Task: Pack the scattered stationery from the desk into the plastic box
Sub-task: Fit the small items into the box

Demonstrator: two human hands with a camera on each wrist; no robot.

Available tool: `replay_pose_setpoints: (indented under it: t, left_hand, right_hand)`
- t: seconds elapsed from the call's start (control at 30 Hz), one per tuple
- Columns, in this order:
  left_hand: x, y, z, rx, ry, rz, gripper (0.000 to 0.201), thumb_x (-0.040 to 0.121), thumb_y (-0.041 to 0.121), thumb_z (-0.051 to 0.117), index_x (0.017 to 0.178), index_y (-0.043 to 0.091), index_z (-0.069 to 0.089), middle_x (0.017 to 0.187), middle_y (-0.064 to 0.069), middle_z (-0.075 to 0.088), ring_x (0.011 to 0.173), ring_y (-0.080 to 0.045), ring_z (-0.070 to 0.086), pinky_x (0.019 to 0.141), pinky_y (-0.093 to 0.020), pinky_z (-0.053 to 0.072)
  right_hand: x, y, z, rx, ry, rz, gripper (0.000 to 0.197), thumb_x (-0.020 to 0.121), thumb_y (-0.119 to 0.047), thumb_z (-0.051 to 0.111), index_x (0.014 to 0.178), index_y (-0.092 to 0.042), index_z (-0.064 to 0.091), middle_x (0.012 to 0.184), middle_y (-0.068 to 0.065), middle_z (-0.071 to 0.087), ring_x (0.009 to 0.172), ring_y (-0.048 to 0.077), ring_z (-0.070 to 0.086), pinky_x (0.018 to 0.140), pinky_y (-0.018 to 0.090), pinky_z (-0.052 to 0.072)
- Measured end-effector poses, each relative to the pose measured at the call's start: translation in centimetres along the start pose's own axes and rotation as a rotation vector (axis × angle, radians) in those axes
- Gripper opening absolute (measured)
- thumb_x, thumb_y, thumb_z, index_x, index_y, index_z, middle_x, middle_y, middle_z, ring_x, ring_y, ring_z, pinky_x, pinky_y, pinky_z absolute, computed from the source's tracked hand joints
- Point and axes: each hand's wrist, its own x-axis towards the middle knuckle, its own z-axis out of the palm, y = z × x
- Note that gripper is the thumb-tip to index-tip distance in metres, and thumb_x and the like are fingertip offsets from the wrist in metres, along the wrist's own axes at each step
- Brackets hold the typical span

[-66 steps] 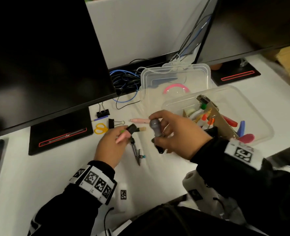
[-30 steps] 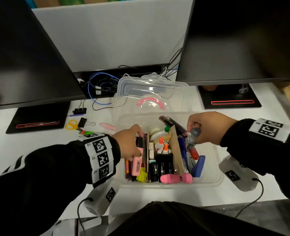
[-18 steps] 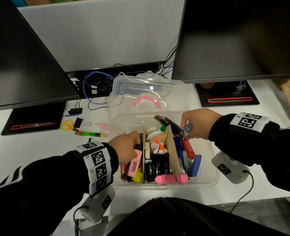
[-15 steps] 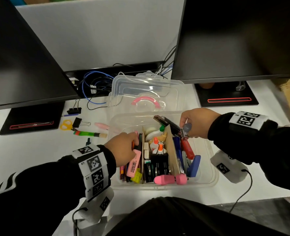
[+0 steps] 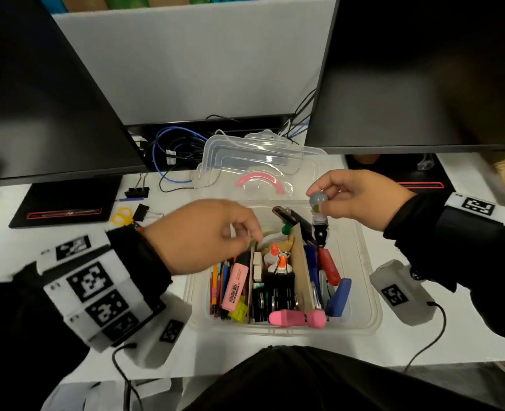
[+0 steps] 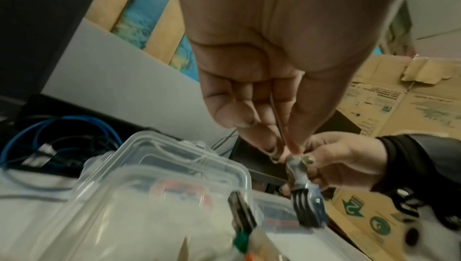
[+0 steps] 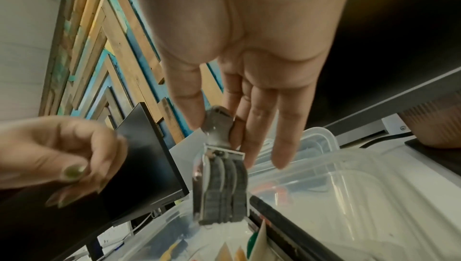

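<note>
The clear plastic box stands open in front of me, packed with stationery in cardboard-divided compartments. My right hand pinches the grey knob of a date stamp and holds it upright over the box's back right part. The right wrist view shows that hand with the stamp hanging from thumb and fingertip. My left hand hovers over the left compartment with curled fingers that hold nothing. A pink highlighter lies in the compartment below it. The left wrist view shows my left hand with its fingertips drawn together.
The box's lid lies behind it. Two black binder clips and yellow scissors lie on the white desk to the left. Two monitors overhang the back, with tangled cables between them. A blue stapler sits in the box.
My left hand has let go of the pink highlighter, which now lies in the box, and has risen. My right hand still holds the stamp, now slightly higher.
</note>
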Motion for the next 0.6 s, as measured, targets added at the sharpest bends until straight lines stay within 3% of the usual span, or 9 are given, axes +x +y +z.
replay_pose_setpoints:
  t: [0.07, 0.17, 0.27, 0.37, 0.43, 0.6]
  left_hand:
    - [0.7, 0.8, -1.4, 0.058, 0.061, 0.023, 0.018, 0.089, 0.025, 0.055, 0.095, 0.039, 0.064, 0.086, 0.019, 0.058, 0.071, -0.002, 0.058, 0.064, -0.01, 0.042]
    - [2.7, 1.8, -2.1, 0.103, 0.159, 0.075, 0.02, 0.09, 0.022, 0.053, 0.095, 0.038, 0.064, 0.084, 0.022, 0.055, 0.07, 0.008, 0.052, 0.063, -0.005, 0.033]
    - [5.7, 1.8, -1.3, 0.203, 0.206, 0.057, 0.026, 0.092, 0.016, 0.048, 0.103, 0.033, 0.065, 0.101, 0.013, 0.058, 0.07, 0.0, 0.048, 0.068, -0.014, 0.031]
    - [8.1, 1.4, 0.0, 0.261, 0.163, -0.007, 0.03, 0.092, 0.013, 0.046, 0.11, 0.027, 0.065, 0.114, 0.005, 0.062, 0.097, -0.012, 0.055, 0.082, -0.021, 0.038]
    - [9.1, 1.2, 0.9, 0.327, 0.116, -0.036, 0.03, 0.091, 0.013, 0.047, 0.113, 0.025, 0.064, 0.118, 0.003, 0.06, 0.107, -0.016, 0.054, 0.083, -0.022, 0.037]
    - [10.7, 0.9, 2.5, 0.435, 0.031, -0.055, 0.028, 0.09, 0.012, 0.05, 0.113, 0.022, 0.062, 0.114, 0.001, 0.059, 0.104, -0.017, 0.053, 0.076, -0.021, 0.034]
  right_hand:
    - [0.0, 0.0, 0.0, 0.04, 0.018, 0.0, 0.02, 0.077, -0.017, 0.073, 0.095, -0.019, 0.065, 0.086, 0.006, 0.07, 0.083, 0.025, 0.065, 0.083, 0.039, 0.055]
    - [0.1, 0.3, -0.1, -0.111, 0.067, 0.034, 0.023, 0.071, -0.026, 0.078, 0.088, -0.019, 0.063, 0.079, 0.004, 0.069, 0.073, 0.018, 0.062, 0.076, 0.032, 0.053]
    - [0.3, 0.7, -0.1, -0.301, 0.083, 0.093, 0.027, 0.07, -0.032, 0.079, 0.086, -0.018, 0.062, 0.078, -0.003, 0.063, 0.076, 0.016, 0.059, 0.075, 0.031, 0.051]
    - [0.4, 1.2, 0.2, -0.383, 0.061, 0.118, 0.027, 0.072, -0.034, 0.077, 0.083, -0.014, 0.061, 0.081, -0.001, 0.063, 0.077, 0.016, 0.058, 0.069, 0.029, 0.05]
    - [0.5, 1.6, 0.5, -0.425, 0.034, 0.115, 0.026, 0.074, -0.034, 0.074, 0.082, -0.014, 0.06, 0.081, 0.001, 0.064, 0.075, 0.016, 0.057, 0.062, 0.026, 0.045]
    - [0.8, 2.0, 1.6, -0.47, -0.024, 0.101, 0.025, 0.077, -0.032, 0.07, 0.087, -0.013, 0.057, 0.081, 0.001, 0.061, 0.077, 0.019, 0.058, 0.066, 0.03, 0.048]
